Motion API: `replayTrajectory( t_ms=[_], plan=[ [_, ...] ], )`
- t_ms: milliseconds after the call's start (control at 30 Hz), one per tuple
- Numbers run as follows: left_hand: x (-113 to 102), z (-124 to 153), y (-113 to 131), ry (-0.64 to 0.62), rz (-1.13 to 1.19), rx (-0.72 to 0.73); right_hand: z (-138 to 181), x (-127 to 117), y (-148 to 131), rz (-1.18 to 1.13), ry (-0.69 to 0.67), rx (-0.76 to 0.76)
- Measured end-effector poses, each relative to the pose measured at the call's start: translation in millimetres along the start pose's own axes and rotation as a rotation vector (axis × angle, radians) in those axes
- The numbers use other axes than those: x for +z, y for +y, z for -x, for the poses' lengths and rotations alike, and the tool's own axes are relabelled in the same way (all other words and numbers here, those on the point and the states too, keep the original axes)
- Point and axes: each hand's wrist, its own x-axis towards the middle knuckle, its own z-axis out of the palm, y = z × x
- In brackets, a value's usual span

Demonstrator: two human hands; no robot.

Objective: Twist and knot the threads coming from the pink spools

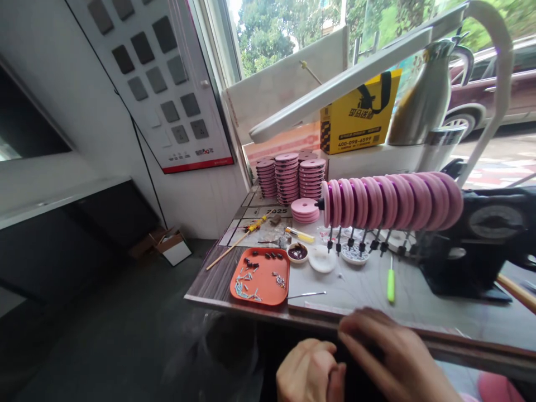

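Observation:
My left hand (309,371) and my right hand (391,357) are low at the front edge of the table (218,285), close together and blurred. My right hand lies over something dark that I cannot make out. My left hand is curled beside it; whether it holds anything is unclear. Ahead of them a row of pink spools (391,201) sits on a rod, with small black-tipped pieces hanging below. An orange tray (262,276) with small metal and dark parts lies to the left.
Stacks of pink spools (288,178) stand at the back. A black machine (481,240), a green-handled tool (391,285), small dishes (321,258), a screwdriver (255,225), a white lamp arm (343,84), a metal jug (427,95) and a yellow box (360,117) are also here.

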Motion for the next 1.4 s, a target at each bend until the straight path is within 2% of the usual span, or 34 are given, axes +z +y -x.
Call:
replayTrajectory(
  t_ms=[67,133,300,533,1000,1100,1233,1400],
  plan=[
    [-1.5,2.3,-6.2,-0.079,-0.078,0.023,-24.4,-11.2,-2.9,0.199,-0.142,0.083],
    [-2.7,5.6,-10.8,-0.154,-0.170,0.049,-46.5,-16.9,-3.8,0.288,-0.243,0.114],
    [-0.2,11.9,-16.9,-0.209,-0.407,0.122,-67.9,-12.6,-0.6,0.350,-0.358,0.104],
    [3.9,11.0,-21.4,-0.346,-0.560,0.243,-69.3,-11.7,0.7,0.392,-0.414,0.116],
    [2.7,9.9,-20.7,-0.346,-0.594,0.226,-69.9,-14.9,-0.2,0.459,-0.449,0.089],
    [1.1,8.1,-22.8,-0.351,-0.568,0.229,-65.5,-26.9,6.1,0.542,-0.463,0.055],
    [0.6,3.5,-25.0,-0.357,-0.509,0.207,-56.9,-55.2,17.6,0.654,-0.466,0.012],
    [7.3,1.4,-26.2,-0.337,-0.538,0.167,-51.0,-84.2,18.3,0.707,-0.512,-0.033]
  ],
)
